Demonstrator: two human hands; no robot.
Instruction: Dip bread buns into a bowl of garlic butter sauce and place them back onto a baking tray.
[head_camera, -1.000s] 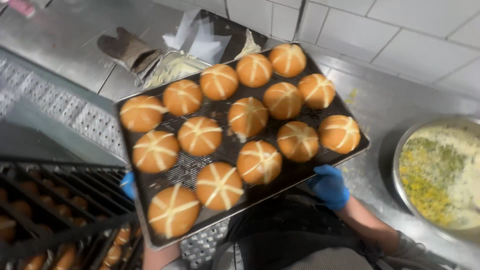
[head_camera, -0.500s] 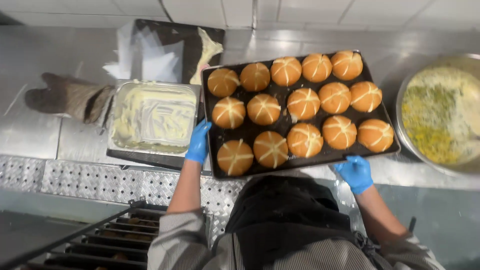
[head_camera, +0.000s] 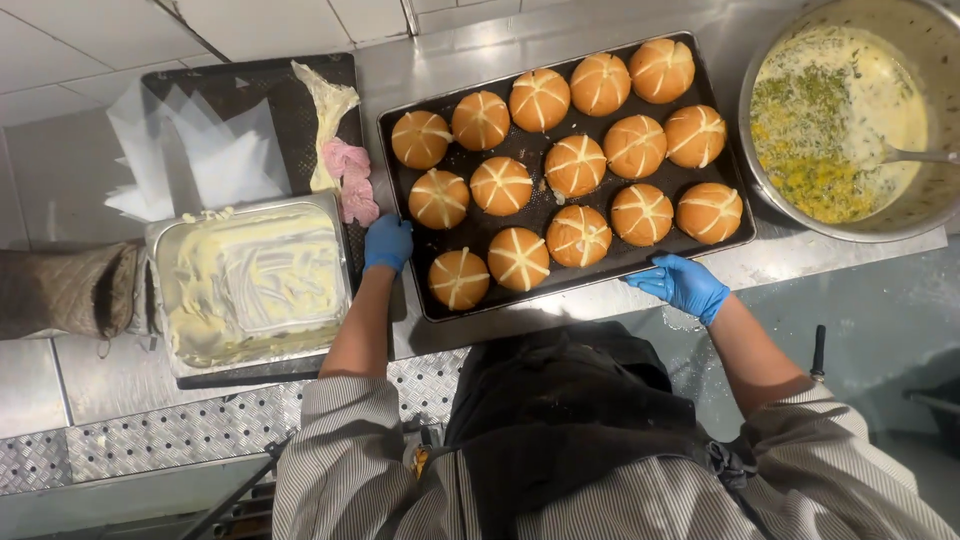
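Note:
A dark baking tray (head_camera: 405, 270) holding several golden buns with white crosses (head_camera: 576, 164) lies on the steel counter (head_camera: 840, 260). My left hand (head_camera: 387, 243), in a blue glove, grips the tray's left edge. At the tray's near right edge is my right hand (head_camera: 682, 285), also gloved in blue, with its fingers spread and touching the rim. My striped sleeves and dark apron fill the bottom of the view.
A metal pan of pale butter (head_camera: 250, 285) stands left of the tray on a dark board (head_camera: 300, 110) with white paper sheets (head_camera: 190, 150). A big steel bowl (head_camera: 850, 120) of yellow-green creamy mix with a spoon sits at the right. An oven mitt (head_camera: 65, 290) lies far left.
The tray of buns came away from the rack, swung right and now rests flat on the counter between the butter pan and the bowl. My right hand has loosened on the edge.

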